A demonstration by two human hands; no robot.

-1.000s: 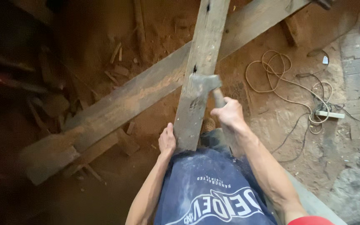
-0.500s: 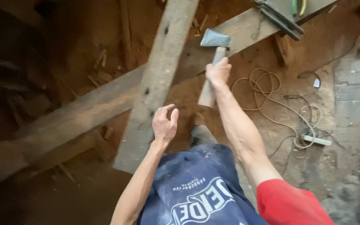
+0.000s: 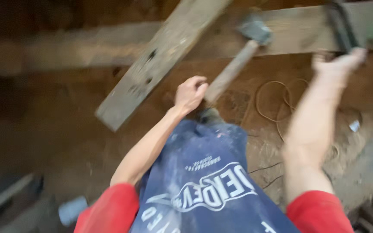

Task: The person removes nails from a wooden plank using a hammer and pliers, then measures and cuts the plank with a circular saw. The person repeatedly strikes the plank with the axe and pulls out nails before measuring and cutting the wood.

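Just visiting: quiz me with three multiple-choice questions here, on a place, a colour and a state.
1. The thin looped cord lies: A on the dirt floor; B on a table; C round a wrist.
2. The short sleeves are: A green; B red; C white.
3. The wooden-handled grey hatchet is: A lying flat; B hung on a wall; C gripped by the left hand.
Answers: A, it loops on the floor; B, both show red; C, fingers close round its handle.
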